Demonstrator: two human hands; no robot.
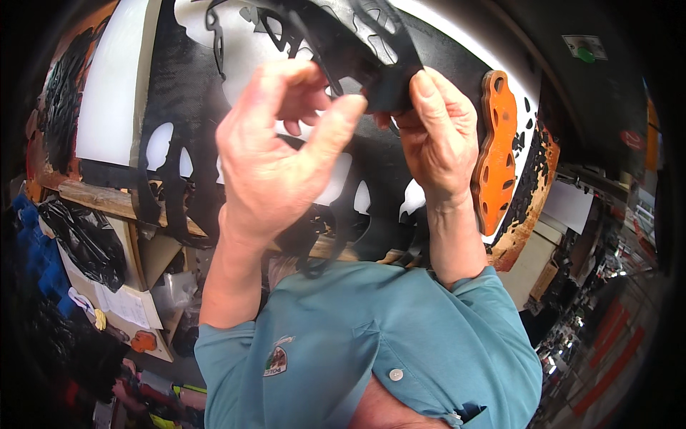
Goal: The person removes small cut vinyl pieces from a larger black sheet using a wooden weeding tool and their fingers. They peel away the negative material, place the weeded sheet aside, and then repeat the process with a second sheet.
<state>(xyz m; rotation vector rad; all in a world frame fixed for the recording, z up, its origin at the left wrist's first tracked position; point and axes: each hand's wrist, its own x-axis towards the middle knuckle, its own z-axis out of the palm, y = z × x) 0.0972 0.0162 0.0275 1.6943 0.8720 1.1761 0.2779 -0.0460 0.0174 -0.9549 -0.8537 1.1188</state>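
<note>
My right hand [439, 139] pinches a thin, flexible black cut-out piece [393, 82] between thumb and fingers. The piece is bent, and blurred openwork strips spread from it toward the top of the view. Left of it, my left hand [275, 154] is open, its thumb apart from its half-curled fingers, close to the piece's hanging strip. Beneath both hands lies a black sheet [189, 68] with many shaped holes, white showing through them. Its ragged lower strips [343, 222] hang toward my shirt. A wavy-edged orange cutting die [500, 150] with slots lies right of my right hand.
A white board [114, 86] is at the left, with dark scraps [71, 93] beyond it. Small black offcuts [532, 171] litter the right edge. A wooden rail [96, 196] runs along the near left side, above a shelf unit [153, 261] and a black plastic bag [86, 243].
</note>
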